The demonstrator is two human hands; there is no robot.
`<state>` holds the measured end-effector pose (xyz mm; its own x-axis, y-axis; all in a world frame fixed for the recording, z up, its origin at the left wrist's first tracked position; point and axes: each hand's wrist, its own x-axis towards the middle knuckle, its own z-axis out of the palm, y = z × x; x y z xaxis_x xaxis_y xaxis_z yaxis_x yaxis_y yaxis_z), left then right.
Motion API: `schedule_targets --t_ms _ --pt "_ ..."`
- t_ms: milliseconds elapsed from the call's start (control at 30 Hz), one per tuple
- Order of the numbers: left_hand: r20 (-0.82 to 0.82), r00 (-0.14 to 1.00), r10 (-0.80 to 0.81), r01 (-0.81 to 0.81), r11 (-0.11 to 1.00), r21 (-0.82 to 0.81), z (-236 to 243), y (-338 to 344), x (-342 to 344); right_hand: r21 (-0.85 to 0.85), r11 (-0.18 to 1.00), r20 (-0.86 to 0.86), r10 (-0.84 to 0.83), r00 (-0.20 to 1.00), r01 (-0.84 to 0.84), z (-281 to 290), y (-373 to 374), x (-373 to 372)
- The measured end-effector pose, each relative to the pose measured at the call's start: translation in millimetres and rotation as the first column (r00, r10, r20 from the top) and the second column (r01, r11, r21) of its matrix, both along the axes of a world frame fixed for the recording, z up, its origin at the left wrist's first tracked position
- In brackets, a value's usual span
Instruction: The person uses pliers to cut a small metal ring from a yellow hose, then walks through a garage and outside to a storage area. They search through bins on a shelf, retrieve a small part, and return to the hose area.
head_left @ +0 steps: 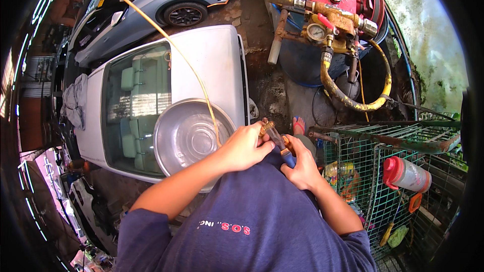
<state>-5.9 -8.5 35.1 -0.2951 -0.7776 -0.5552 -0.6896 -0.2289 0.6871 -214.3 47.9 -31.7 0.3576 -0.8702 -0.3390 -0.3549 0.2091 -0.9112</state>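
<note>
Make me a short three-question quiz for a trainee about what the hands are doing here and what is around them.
1. True or false: both hands grip the spray nozzle at once.
2. Which thing lies on the white car just beside the left hand?
A. a metal basin
B. a red bottle
C. a folded cloth
3. Fill in: the thin yellow hose runs from the upper left of the picture down to the ____ hand.

Key
1. True; the right hand holds the lower end, the left the brass tip.
2. A, the metal basin.
3. left
</note>
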Motion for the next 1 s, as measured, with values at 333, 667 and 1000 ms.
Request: schedule_targets --t_ms 333,667,1000 --pt "-0.192 0.981 0.036 -0.14 0.816 -0.56 2.4 15.7 3.9 0.054 0.998 0.241 -0.038 0.97 0.026 8.2 -5.3 3.6" --pt "-0.386 0.914 -0.12 0.109 0.993 -0.051 62.0 3.9 23.5 -0.52 0.851 0.256 0.074 0.964 0.073 4.3 -22.4 8.6" --pt "0.004 0.992 -0.123 0.069 0.533 -0.843 55.3 16.2 -2.8 -0.392 0.917 0.243 0.024 0.97 0.076 35.2 -19.4 6.0"
